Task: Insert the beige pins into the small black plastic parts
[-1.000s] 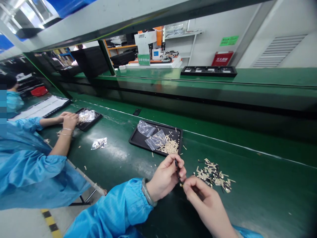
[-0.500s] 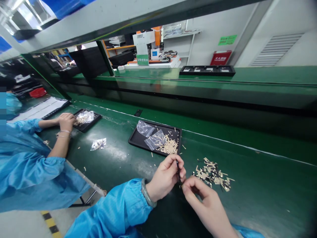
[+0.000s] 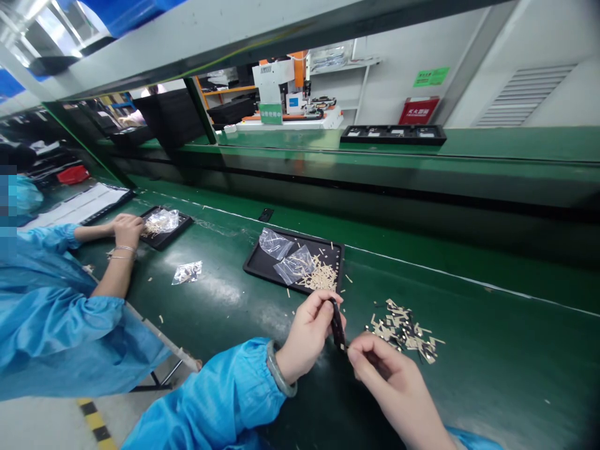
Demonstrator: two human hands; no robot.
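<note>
My left hand (image 3: pixel 312 334) pinches a thin dark strip-like part (image 3: pixel 337 325) between thumb and fingers, tilted, its lower end pointing toward my other hand. A tiny pale spot shows at that lower end. Thumb and forefinger of my right hand (image 3: pixel 394 375) are pressed together right beside this end; what they hold, if anything, is too small to make out. To the right of the hands lies a loose pile of small beige and black pieces (image 3: pixel 404 331). Behind my left hand stands a black tray (image 3: pixel 262 265) with many beige slips (image 3: pixel 321 275) and clear plastic bags (image 3: pixel 295 264).
At the left a co-worker in a blue smock (image 3: pixel 56 325) has hands at another black tray (image 3: pixel 175 234). A small clear bag (image 3: pixel 187 273) and a flat black piece (image 3: pixel 265 215) lie on the green bench (image 3: pixel 492 337). A long black tray (image 3: pixel 394 134) sits on the raised shelf.
My left hand has turned the dark part, so more of its broad side shows. My right hand has shifted very slightly right and stays by its lower end.
</note>
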